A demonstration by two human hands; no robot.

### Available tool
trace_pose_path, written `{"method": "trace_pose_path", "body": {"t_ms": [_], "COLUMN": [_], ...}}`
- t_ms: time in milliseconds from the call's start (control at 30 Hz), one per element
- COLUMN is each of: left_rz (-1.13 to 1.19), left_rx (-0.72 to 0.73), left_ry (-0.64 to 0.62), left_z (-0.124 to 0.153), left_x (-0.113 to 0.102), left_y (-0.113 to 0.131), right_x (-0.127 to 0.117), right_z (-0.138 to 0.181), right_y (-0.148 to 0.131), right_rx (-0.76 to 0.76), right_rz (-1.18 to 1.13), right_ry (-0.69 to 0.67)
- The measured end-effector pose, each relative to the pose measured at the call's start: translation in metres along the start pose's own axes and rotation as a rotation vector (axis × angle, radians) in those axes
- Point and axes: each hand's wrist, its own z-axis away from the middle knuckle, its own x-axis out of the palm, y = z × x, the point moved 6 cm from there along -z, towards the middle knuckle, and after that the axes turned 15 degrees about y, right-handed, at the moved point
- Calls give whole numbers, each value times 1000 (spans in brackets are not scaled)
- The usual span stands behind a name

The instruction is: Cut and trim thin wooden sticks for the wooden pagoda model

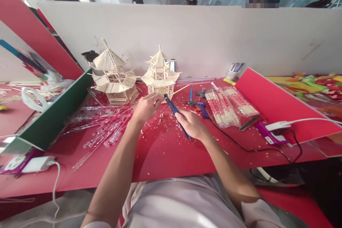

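My right hand (191,123) is closed around dark blue pliers (173,106), which point up and away to the left. A thin wooden stick (181,90) runs out to the right behind the jaws. My left hand (148,108) is closed, its fingertips pinching at the stick's near end by the jaws; the exact grip is partly hidden. Right behind the hands stands a small pagoda model (160,74) made of wooden sticks. Another, larger stick pagoda (113,74) stands to its left. Small wood chips lie scattered on the red tabletop (165,160) beneath the hands.
Empty clear-and-red wrappers (107,128) are heaped on the left. A blue glue gun (201,107) with a black cord and packs of chopsticks (223,105) lie on the right. Power strips (269,133) sit near red and green side boards. A white partition (203,35) stands behind.
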Motion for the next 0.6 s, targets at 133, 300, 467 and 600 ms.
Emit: {"method": "trace_pose_path", "body": {"t_ms": [133,300,467,600], "left_rz": [38,80,126,134], "left_rx": [30,66,126,227], "left_ry": [-10,-30,-48,-53], "left_z": [1,1,2,4], "left_x": [-1,-1,0,1], "left_y": [0,-1,-3,-6], "right_x": [-1,-3,-5,-7], "right_z": [1,0,-2,-3], "right_y": [0,3,6,6], "right_rx": [8,34,102,168], "right_rz": [1,8,-64,-104], "right_ry": [-9,-38,-93,-154]}}
